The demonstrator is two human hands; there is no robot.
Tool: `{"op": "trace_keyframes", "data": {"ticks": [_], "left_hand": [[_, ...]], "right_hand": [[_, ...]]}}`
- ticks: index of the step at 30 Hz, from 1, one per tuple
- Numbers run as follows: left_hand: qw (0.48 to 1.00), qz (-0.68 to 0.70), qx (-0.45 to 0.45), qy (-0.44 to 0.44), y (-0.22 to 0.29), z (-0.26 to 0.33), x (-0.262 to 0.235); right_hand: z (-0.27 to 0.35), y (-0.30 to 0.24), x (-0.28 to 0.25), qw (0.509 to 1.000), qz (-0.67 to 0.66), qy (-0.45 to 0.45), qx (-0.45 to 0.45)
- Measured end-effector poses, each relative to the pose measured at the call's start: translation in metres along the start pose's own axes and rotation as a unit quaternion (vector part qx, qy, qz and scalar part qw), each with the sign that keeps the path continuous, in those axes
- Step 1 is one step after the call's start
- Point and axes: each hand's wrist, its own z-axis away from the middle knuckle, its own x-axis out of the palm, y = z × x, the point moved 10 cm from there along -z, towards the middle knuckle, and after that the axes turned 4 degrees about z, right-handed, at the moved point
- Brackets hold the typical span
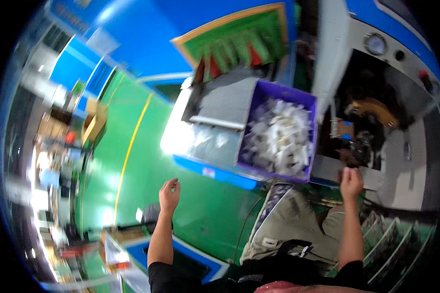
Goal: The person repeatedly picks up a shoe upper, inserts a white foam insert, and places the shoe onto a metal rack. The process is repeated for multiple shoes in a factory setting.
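I see the right hand [351,183] at lower right of frame, fingers curled narrow at the edge of a grey ledge [327,171]; can't tell if they grip anything. The purple bin [274,95] of white plastic parts [281,139] sits just up-left of those fingers, frame centre. Left hand [169,195] hangs lower centre-left over the green floor [132,161], fingers loosely curled, holding nothing, well apart from the bin.

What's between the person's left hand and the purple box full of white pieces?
In the head view, only green floor and the blue edge of a bench lie between the left hand and the purple box.
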Motion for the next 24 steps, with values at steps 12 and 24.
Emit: {"op": "trace_keyframes", "data": {"ticks": [12, 24], "left_hand": [[0.964, 0.177, -0.056, -0.193, 0.221, -0.419, 0.387], [0.897, 0.385, 0.082, -0.202, 0.242, -0.471, 0.448]], "right_hand": [[0.001, -0.027, 0.016, 0.98, 0.167, -0.038, -0.097], [0.017, -0.011, 0.022, 0.976, 0.184, -0.014, -0.117]]}}
